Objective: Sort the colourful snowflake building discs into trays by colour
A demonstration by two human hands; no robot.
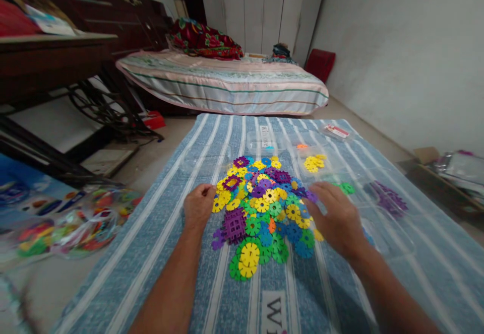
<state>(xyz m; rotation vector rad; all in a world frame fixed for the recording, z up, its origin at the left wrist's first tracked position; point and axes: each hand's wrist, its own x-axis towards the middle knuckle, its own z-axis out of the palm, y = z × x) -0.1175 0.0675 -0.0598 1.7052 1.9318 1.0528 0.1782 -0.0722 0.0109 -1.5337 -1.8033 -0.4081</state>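
Bright pile (pixel 262 204) on a striped cloth (pixel 159 218)

The pile of flat notched discs lies in the middle of the cloth, between the two hands. Yellow, green, blue and purple discs overlap, with a purple square block (pixel 234 225) on the near left side.

The left hand (pixel 199 204) is at the pile's left edge, its fingers curled in beside yellow discs; whether it grips one, I cannot tell. The right hand (pixel 336 218) is over the right edge, blurred, fingers bent and partly apart from the thumb. Purple shows at its fingertips, but I cannot tell whether it has hold of a disc.

To the right and far side is a clear tray (pixel 391 241), with yellow discs (pixel 314 162), green discs (pixel 347 188) and purple pieces (pixel 391 200) in separate groups. A bed (pixel 227 89) stands at the far side.
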